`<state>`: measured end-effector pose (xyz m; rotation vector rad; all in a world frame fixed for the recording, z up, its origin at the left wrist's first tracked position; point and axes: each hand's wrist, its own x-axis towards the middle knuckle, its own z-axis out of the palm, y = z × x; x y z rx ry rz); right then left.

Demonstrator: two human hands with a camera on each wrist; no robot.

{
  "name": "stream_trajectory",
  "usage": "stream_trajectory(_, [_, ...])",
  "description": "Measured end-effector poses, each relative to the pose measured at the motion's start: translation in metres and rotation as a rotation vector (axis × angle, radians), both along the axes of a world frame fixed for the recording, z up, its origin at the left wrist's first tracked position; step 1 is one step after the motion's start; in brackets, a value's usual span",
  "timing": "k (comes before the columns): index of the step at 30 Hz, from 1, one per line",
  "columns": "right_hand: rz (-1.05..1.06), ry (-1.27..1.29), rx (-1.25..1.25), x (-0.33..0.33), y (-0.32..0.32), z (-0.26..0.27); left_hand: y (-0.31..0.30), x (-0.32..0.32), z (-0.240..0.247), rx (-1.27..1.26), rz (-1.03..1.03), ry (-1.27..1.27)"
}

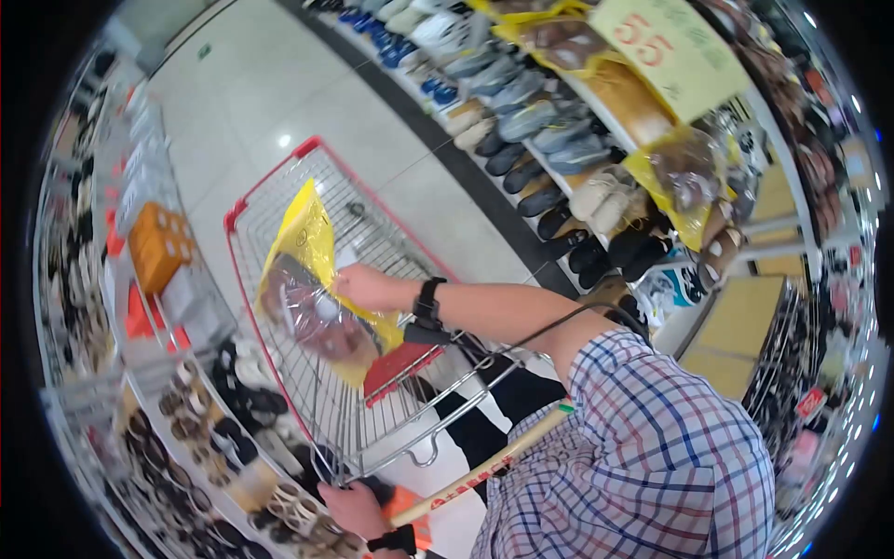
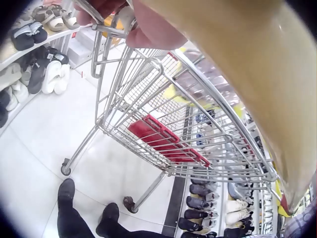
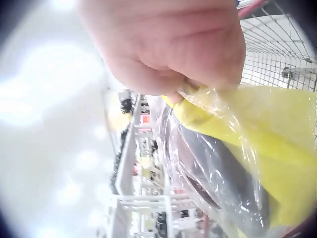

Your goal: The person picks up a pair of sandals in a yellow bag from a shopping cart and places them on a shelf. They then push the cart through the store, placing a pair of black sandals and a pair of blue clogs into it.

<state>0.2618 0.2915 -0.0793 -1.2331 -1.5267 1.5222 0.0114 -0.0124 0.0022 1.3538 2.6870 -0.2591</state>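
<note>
My right hand (image 1: pixel 372 287) grips the gathered edge of a yellow-and-clear plastic bag (image 1: pixel 317 312) above the shopping cart (image 1: pixel 424 233). Through the bag's clear side, grey and brownish footwear (image 3: pixel 210 161) shows. The right wrist view has the fist (image 3: pixel 173 49) closed on the crumpled plastic, its fingertips mostly hidden. At the cart's near end, my left hand (image 1: pixel 354 511) holds the metal frame, beside a tan bar (image 1: pixel 475 470) with red lettering. Fingers of the left hand (image 2: pixel 153 25) curl at the wire rim in the left wrist view. A red panel (image 2: pixel 168 141) is fixed inside the cart.
Rows of shoes (image 1: pixel 531 121) line a rack at the right, with more bagged footwear (image 1: pixel 684 177) and a price sign (image 1: pixel 666 51). Sandals (image 1: pixel 172 466) fill shelves at the left, near an orange box (image 1: pixel 158 247). Tiled floor (image 1: pixel 270 93) stretches ahead between the racks.
</note>
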Motion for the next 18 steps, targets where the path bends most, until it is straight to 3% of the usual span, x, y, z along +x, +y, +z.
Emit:
stream_trajectory(3, [-0.096, 0.142, -0.124, 0.056, -0.034, 0.078, -0.010, -0.017, -0.016, 0.028, -0.090, 0.081])
stream_trajectory(5, [-0.163, 0.268, -0.426, 0.107, -0.054, 0.126, 0.001, -0.005, -0.004, 0.015, -0.075, 0.086])
stream_trajectory(7, [-0.300, 0.517, -0.356, 0.168, -0.085, 0.156, 0.007, -0.004, -0.004, 0.017, -0.055, 0.065])
stream_trajectory(9, [-0.394, 0.814, -0.270, 0.201, -0.097, 0.151, 0.012, 0.004, 0.012, 0.039, -0.029, 0.060])
stream_trajectory(10, [-0.406, 0.812, -0.239, 0.222, -0.101, 0.147, 0.020, 0.014, 0.024, 0.019, 0.007, 0.044])
stream_trajectory(11, [-0.530, 0.857, -0.207, 0.243, -0.105, 0.142, 0.023, 0.020, 0.045, -0.149, 0.036, -0.157])
stream_trajectory(15, [-0.781, 0.925, -0.113, 0.315, -0.117, 0.136, 0.022, 0.046, 0.062, -0.092, 0.001, -0.203])
stream_trajectory(18, [-0.942, 0.909, -0.025, 0.371, -0.106, 0.110, 0.004, -0.041, -0.024, -0.146, -0.146, -0.199])
